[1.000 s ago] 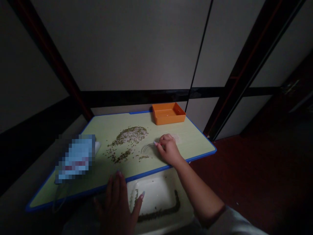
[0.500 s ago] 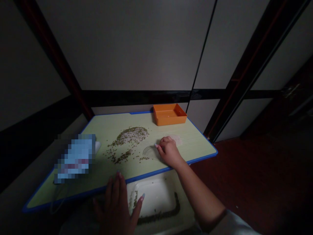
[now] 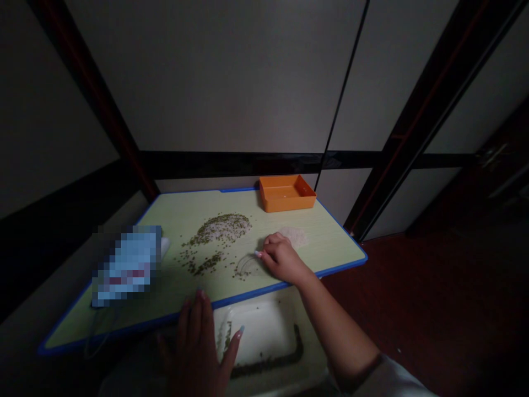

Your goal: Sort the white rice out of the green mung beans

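Observation:
My right hand (image 3: 282,259) is closed over the right part of the table, its fingers curled around a clear, thin thing with a rounded rim (image 3: 243,262). Most of that thing is hidden by the hand, so its kind is unclear. Some small green beans (image 3: 243,274) lie at its rim. Just beyond the knuckles is a pale heap of fine grains (image 3: 294,236). A larger pile of green beans mixed with white grains (image 3: 225,227) spreads to the left. My left hand (image 3: 202,342) is open, fingers stretched, beside the white tub (image 3: 264,331) below the table edge.
An orange box (image 3: 288,202) stands at the table's back right. On the left lies a blurred blue-white packet (image 3: 128,267). Green beans line the tub's near and right sides. The blue-edged table (image 3: 182,207) stands close to cabinet panels (image 3: 231,77).
My right hand has shifted slightly left and nearer, with the clear thing, toward the few beans there. More of the pale heap shows behind it. My left hand stays nearly in place.

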`<state>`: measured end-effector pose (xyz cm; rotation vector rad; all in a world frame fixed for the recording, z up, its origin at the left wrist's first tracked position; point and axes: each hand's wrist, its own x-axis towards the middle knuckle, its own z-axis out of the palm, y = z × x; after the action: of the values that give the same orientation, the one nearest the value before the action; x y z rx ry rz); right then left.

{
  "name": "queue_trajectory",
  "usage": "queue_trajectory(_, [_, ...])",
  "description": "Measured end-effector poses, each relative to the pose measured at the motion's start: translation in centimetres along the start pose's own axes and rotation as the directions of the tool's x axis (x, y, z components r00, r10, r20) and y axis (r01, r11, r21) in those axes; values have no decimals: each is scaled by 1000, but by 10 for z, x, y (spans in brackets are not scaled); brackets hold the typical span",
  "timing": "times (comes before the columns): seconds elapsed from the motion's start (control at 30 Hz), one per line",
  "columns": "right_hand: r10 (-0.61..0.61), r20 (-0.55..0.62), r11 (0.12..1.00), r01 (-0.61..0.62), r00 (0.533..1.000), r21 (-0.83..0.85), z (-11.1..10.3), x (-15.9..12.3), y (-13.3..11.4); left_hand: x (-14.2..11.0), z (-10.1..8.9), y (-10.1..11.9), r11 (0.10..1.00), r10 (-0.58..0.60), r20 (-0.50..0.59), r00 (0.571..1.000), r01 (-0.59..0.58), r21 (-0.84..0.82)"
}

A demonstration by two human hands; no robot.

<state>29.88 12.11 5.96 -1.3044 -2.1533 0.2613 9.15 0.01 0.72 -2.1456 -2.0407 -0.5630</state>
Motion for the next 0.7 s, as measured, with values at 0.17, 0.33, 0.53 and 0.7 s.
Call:
queue_trajectory(0.17, [-56, -15, 997, 57, 998, 51, -1, -2, 0, 0, 1, -1, 1000, 6, 3, 1000, -6, 8])
queue_trajectory(0.33, [49, -93, 998, -45, 994, 40, 0, -1, 5, 1, 5, -4, 1000, 14, 1, 1000, -14, 12])
queue_trajectory(0.53, [63, -57, 998, -62, 996, 20, 2, -1, 7, 0, 7, -5, 1000, 22, -32, 999, -22, 8])
queue_trajectory(0.7, [5, -17, 999, -4, 1000, 46, 2, -2, 9, 1, 4, -3, 1000, 16, -14, 1000, -16, 8])
